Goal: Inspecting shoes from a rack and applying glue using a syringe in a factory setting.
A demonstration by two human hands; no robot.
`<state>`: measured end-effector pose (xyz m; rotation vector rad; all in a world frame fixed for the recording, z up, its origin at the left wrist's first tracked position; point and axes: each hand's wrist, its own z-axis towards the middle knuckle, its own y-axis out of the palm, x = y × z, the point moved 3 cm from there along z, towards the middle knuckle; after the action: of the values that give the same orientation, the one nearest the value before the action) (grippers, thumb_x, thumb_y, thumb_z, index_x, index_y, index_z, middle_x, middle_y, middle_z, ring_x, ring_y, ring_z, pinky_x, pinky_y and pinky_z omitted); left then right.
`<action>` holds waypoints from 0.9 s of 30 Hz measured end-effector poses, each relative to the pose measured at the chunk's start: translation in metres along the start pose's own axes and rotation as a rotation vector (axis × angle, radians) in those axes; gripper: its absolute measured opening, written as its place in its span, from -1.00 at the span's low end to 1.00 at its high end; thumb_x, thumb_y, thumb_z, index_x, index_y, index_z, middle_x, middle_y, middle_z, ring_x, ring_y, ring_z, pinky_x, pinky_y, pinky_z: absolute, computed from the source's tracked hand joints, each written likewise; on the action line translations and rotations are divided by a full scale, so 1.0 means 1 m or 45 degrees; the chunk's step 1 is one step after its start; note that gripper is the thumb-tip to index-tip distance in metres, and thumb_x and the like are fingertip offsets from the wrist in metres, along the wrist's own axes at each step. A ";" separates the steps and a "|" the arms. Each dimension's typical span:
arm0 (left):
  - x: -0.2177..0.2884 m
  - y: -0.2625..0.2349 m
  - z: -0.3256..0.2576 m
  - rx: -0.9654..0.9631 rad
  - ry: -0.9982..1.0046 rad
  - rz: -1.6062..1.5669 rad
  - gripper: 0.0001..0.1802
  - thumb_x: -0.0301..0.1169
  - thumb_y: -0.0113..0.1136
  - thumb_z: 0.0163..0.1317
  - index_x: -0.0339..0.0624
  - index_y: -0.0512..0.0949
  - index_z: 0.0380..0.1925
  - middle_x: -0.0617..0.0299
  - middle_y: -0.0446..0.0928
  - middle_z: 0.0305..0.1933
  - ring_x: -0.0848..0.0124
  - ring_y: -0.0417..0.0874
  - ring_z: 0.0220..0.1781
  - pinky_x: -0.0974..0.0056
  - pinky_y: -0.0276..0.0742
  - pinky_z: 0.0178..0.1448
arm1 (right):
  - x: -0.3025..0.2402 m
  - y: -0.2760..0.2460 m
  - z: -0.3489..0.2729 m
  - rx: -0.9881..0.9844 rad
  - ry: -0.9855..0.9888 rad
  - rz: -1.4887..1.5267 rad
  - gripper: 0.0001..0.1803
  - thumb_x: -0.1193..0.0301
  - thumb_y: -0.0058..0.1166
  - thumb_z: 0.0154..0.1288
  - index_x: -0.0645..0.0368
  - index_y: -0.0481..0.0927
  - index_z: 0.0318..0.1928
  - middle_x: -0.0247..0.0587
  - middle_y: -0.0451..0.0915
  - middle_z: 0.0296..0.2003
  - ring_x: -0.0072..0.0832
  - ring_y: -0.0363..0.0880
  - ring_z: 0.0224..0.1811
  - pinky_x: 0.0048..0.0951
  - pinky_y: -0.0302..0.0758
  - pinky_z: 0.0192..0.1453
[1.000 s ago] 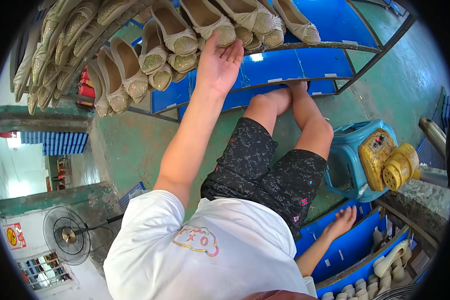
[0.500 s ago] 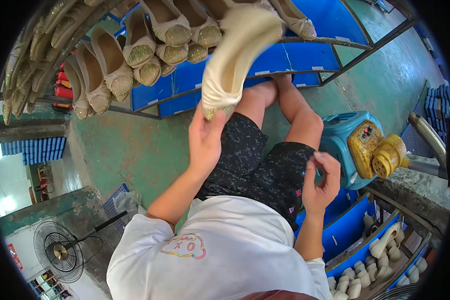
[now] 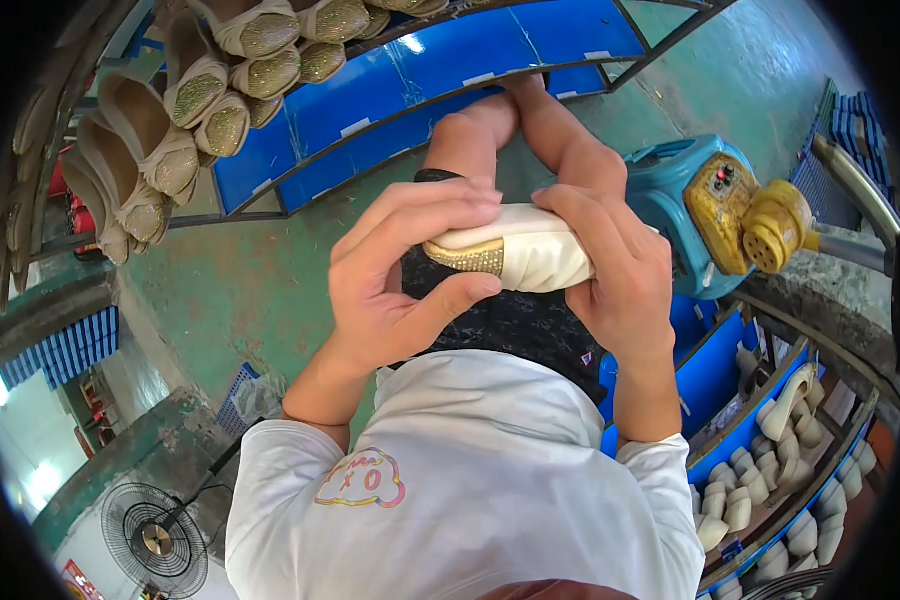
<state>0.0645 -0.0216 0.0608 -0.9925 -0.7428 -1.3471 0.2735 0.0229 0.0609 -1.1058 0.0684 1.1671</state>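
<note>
A cream flat shoe (image 3: 545, 262) with pleated fabric and a glittery gold toe lies sideways above my lap, held between both hands. My left hand (image 3: 395, 270) grips the toe end, its fingers over the upper edge and its thumb under the glitter part. Around the other end wraps my right hand (image 3: 615, 260), fingers bent over it and thumb at the lower side. The heel is mostly hidden behind my right hand.
Finished-looking cream shoes with glitter toes (image 3: 260, 40) crowd a rack at the upper left, with blue shelves (image 3: 370, 90) beside it. A yellow machine head (image 3: 725, 210) rests on a blue stool (image 3: 670, 190) at right. Shoe lasts or pale shoe forms (image 3: 755, 480) fill the lower-right rack; a fan (image 3: 157, 540) stands lower left.
The shoe has come down from near the rack to above my lap and turned sideways. My right hand, empty before, now grips it too. The view has shifted.
</note>
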 end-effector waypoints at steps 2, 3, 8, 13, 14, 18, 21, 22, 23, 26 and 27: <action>0.005 0.002 0.004 0.000 0.012 0.055 -0.52 -0.43 0.55 0.21 -0.44 0.62 0.07 -0.16 0.64 0.08 0.02 0.71 0.22 -0.01 0.61 0.37 | -0.003 -0.005 -0.003 0.040 0.029 -0.035 -0.51 0.60 0.33 -0.06 0.24 0.68 0.01 -0.11 0.72 -0.22 -0.15 0.74 -0.24 -0.30 0.62 -0.21; 0.009 0.003 0.008 -0.021 0.025 0.093 -0.54 -0.46 0.57 0.18 -0.44 0.64 0.03 -0.15 0.65 0.07 0.03 0.72 0.19 0.02 0.64 0.32 | -0.005 -0.008 -0.004 0.060 0.041 -0.052 -0.52 0.60 0.33 -0.06 0.24 0.69 0.00 -0.12 0.71 -0.25 -0.16 0.73 -0.26 -0.30 0.62 -0.22; 0.016 0.007 0.014 -0.048 0.110 0.212 -0.60 -0.50 0.60 0.12 -0.42 0.67 -0.08 -0.12 0.67 -0.01 0.05 0.78 0.07 0.08 0.74 0.18 | -0.010 -0.016 -0.005 0.038 0.047 -0.127 -0.51 0.60 0.28 -0.12 0.22 0.69 -0.04 -0.18 0.70 -0.23 -0.25 0.68 -0.32 -0.31 0.58 -0.26; 0.015 0.008 0.016 -0.040 0.299 0.298 -0.63 -0.49 0.59 0.13 -0.39 0.68 -0.09 -0.11 0.70 -0.07 0.05 0.80 0.02 0.11 0.78 0.09 | -0.009 -0.011 -0.007 0.082 0.065 -0.113 -0.51 0.60 0.26 -0.13 0.21 0.69 -0.05 -0.19 0.71 -0.22 -0.28 0.68 -0.33 -0.31 0.57 -0.28; 0.015 0.008 0.016 -0.048 0.285 0.303 -0.62 -0.48 0.60 0.13 -0.39 0.68 -0.09 -0.10 0.70 -0.07 0.04 0.80 0.03 0.11 0.78 0.10 | -0.008 -0.011 -0.008 0.080 0.078 -0.106 -0.52 0.60 0.27 -0.13 0.21 0.69 -0.05 -0.18 0.71 -0.22 -0.27 0.69 -0.32 -0.31 0.58 -0.27; 0.017 0.010 0.022 -0.045 0.184 0.261 -0.58 -0.42 0.62 0.12 -0.40 0.67 -0.08 -0.10 0.71 -0.05 0.04 0.78 0.08 0.09 0.74 0.17 | -0.003 -0.006 -0.010 0.184 0.110 -0.018 -0.54 0.61 0.31 -0.10 0.23 0.69 -0.06 -0.14 0.72 -0.24 -0.24 0.72 -0.28 -0.31 0.61 -0.23; 0.009 0.010 0.020 0.026 0.102 0.089 -0.53 -0.36 0.64 0.10 -0.40 0.67 -0.07 -0.10 0.71 -0.03 0.06 0.77 0.10 0.09 0.70 0.21 | -0.001 -0.001 -0.015 0.248 0.177 0.092 -0.56 0.65 0.31 -0.06 0.25 0.69 -0.05 -0.11 0.73 -0.23 -0.21 0.76 -0.23 -0.33 0.64 -0.17; 0.006 0.010 0.018 0.057 0.079 0.017 -0.51 -0.34 0.65 0.09 -0.40 0.67 -0.07 -0.11 0.71 -0.02 0.07 0.76 0.10 0.09 0.69 0.22 | 0.000 0.001 -0.018 0.238 0.200 0.125 -0.58 0.60 0.35 0.00 0.27 0.69 -0.04 -0.09 0.75 -0.20 -0.25 0.77 -0.20 -0.36 0.65 -0.11; 0.005 0.011 0.019 0.041 0.101 0.013 -0.51 -0.33 0.66 0.08 -0.40 0.67 -0.07 -0.11 0.71 -0.02 0.08 0.76 0.09 0.10 0.69 0.20 | 0.000 0.002 -0.020 0.228 0.223 0.157 -0.60 0.56 0.39 0.07 0.30 0.68 -0.02 -0.07 0.76 -0.17 -0.29 0.78 -0.16 -0.39 0.65 -0.06; 0.003 0.015 0.025 -0.024 0.153 0.021 -0.49 -0.33 0.67 0.05 -0.39 0.67 -0.08 -0.09 0.72 -0.04 0.12 0.76 0.03 0.14 0.68 0.15 | 0.002 0.007 -0.024 0.257 0.246 0.291 -0.57 0.61 0.35 0.04 0.29 0.69 0.00 -0.09 0.77 -0.15 -0.27 0.79 -0.16 -0.39 0.67 -0.07; 0.005 0.018 0.028 -0.055 0.158 0.037 -0.49 -0.34 0.68 0.03 -0.39 0.67 -0.09 -0.08 0.73 -0.06 0.13 0.76 0.02 0.16 0.67 0.13 | 0.002 0.009 -0.025 0.273 0.246 0.343 -0.54 0.66 0.31 -0.02 0.27 0.69 0.00 -0.10 0.77 -0.16 -0.23 0.79 -0.18 -0.38 0.67 -0.11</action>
<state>0.0855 0.0006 0.0747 -0.9408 -0.6059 -1.3913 0.2794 0.0059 0.0418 -1.0357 0.4943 1.2547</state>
